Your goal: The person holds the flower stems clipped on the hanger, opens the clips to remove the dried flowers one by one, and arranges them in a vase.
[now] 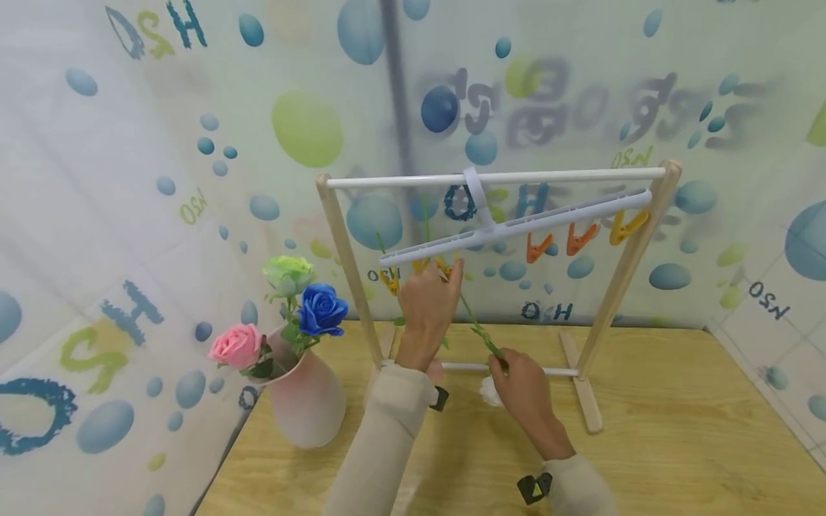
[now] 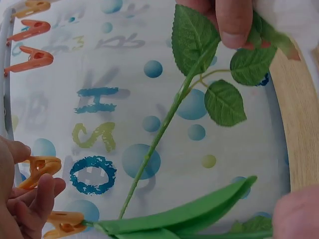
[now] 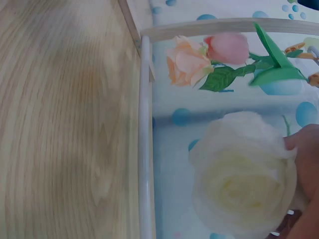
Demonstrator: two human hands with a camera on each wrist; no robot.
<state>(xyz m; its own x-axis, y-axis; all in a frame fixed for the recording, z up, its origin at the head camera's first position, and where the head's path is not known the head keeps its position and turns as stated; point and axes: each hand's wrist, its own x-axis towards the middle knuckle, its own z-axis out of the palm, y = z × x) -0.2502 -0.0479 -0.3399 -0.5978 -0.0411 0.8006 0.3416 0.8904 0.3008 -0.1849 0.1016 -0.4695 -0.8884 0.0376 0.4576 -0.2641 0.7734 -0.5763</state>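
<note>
Rose [image 3: 241,174], white, stem [image 2: 159,134] pinched low by right hand [image 1: 524,387], left hand [image 1: 429,301] squeezing yellow clip [image 1: 444,266]; stem may slip out if released early.

We read the letters "OSH" printed again and again on the bubble-patterned backdrop sheet [image 1: 193,107]: in blue behind the drying rack [image 1: 497,236], small and dark low near the rack's foot, and (mirrored, as "HSO") in blue and green at the sheet's upper left corner. The large grey script at upper right is too blurred to read.
</note>
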